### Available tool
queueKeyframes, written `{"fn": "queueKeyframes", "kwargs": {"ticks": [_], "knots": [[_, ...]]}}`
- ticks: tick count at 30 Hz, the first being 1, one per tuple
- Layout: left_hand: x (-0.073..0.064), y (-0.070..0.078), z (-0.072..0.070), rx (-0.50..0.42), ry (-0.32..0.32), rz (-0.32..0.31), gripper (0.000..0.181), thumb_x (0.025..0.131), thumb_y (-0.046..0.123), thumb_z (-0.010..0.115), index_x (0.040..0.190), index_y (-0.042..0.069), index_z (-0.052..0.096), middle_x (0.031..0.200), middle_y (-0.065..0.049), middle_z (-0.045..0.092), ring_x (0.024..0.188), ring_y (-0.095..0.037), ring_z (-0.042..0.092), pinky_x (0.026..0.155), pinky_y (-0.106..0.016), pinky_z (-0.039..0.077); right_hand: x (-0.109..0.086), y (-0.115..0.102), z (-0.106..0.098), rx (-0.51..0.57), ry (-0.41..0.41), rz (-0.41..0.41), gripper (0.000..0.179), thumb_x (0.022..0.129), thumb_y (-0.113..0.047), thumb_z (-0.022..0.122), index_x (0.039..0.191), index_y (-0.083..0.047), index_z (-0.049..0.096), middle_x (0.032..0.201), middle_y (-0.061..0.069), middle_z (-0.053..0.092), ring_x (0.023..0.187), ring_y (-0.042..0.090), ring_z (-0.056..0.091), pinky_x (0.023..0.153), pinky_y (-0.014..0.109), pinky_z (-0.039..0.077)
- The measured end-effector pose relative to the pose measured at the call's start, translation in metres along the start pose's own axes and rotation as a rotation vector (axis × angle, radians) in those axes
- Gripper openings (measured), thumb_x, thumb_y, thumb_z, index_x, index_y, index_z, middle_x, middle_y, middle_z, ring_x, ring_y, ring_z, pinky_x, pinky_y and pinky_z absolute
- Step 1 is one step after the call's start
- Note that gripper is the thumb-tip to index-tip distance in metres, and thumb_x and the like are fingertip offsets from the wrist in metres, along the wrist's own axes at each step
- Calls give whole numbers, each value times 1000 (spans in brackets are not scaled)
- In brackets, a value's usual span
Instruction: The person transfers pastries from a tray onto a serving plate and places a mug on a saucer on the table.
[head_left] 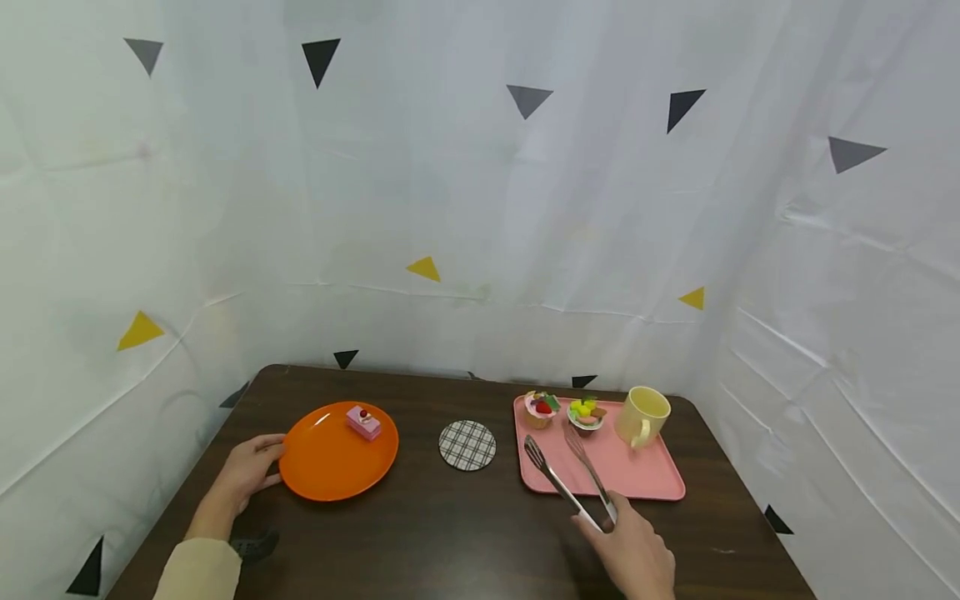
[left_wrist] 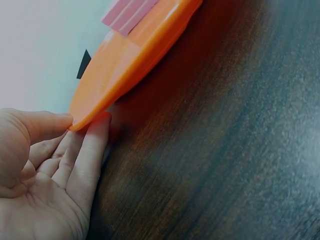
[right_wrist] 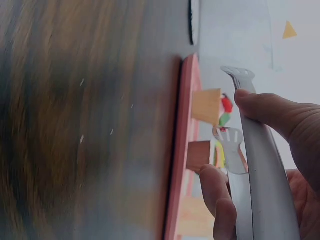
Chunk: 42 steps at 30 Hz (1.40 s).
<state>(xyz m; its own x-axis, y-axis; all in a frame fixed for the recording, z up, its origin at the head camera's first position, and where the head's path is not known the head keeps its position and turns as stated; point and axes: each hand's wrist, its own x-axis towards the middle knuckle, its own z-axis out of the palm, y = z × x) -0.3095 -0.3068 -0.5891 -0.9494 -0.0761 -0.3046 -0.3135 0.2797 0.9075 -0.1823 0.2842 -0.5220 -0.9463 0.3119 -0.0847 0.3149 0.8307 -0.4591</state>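
An orange plate (head_left: 330, 462) lies at the left of the table, bearing a pink toy cake slice (head_left: 363, 422). My left hand (head_left: 246, 473) pinches the plate's near-left rim; the left wrist view shows the thumb on top and fingers beneath. My right hand (head_left: 628, 546) holds metal tongs (head_left: 558, 483), their two arms spread with nothing between the tips. Those tips hover over the near part of a pink tray (head_left: 652, 475). On the tray stand a cupcake with a strawberry (head_left: 540, 410), a fruit-topped cupcake (head_left: 586, 415) and a yellow mug (head_left: 642, 417).
A round checked coaster (head_left: 467, 445) lies between the plate and the tray on the dark wooden table (head_left: 420, 533). A white curtain (head_left: 465, 183) with triangles hangs behind the table and along its sides. Near my left wrist is a dark strap-like object (head_left: 255, 546).
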Motion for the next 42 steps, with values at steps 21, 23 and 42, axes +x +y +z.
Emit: {"fn": "queueKeyframes", "kwargs": {"ticks": [21,23,42], "knots": [[-1,-5,-4,-19,-13,12,60,117,31,45,165,-3,33,169,-33,31,152,-48,42,105,-41,61,46,5,10,-20,-27,9,85,88,-68,78,145,-8,60,110,11,76,84,29,67,68,54,53],[-1,-6,-4,-16,-9,14,60,117,32,45,165,-3,34,168,-33,32,152,-48,43,104,-40,62,51,1,11,-20,-32,10,84,89,-68,77,145,-8,60,117,15,76,87,30,67,71,57,54],[2,-5,-2,-18,-13,11,60,117,32,45,165,-1,34,169,-32,33,152,-46,43,105,-41,61,79,-21,12,-69,-27,-3,84,92,-64,76,149,-4,57,134,24,71,99,40,72,74,57,57]]}}
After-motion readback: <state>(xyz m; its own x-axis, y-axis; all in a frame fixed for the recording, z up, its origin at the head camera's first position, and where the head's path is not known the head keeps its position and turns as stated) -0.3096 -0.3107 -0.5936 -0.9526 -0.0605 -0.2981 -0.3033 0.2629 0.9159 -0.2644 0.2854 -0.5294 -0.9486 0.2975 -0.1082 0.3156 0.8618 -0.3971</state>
